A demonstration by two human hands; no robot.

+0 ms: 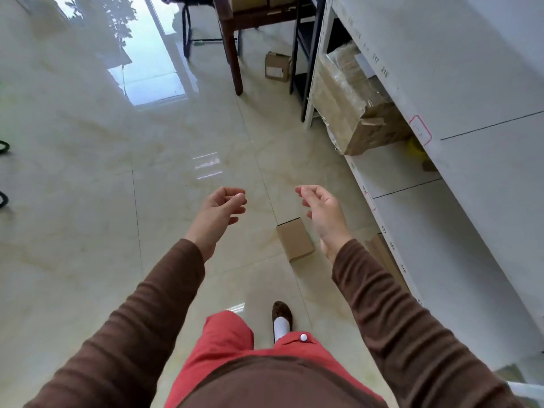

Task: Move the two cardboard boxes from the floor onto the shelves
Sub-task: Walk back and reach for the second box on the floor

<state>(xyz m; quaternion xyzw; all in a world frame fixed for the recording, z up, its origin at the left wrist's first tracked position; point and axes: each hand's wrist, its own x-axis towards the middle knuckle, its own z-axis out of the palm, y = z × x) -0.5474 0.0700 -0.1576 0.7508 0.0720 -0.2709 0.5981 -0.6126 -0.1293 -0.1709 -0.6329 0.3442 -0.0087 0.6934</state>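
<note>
both hands empty, left hand [219, 208] and right hand [322, 209] half-curled, apart, held over floor [88, 142]. small box [295, 239] lies on floor beside shelf [418, 219] edge; second box [277, 67] farther off by table leg [234, 57]. risk: glossy tile, slip on bending; foot [282, 318] near small box, could kick it.

A storeroom or small stock office: a tall white metal shelving unit [459, 92] with numbered edge labels holds a big tape-wrapped cardboard carton [350, 104]. Left of it, on glossy cream floor tiles [117, 142], lie small brown cardboard boxes [295, 239] near a dark wooden table [232, 39].
</note>
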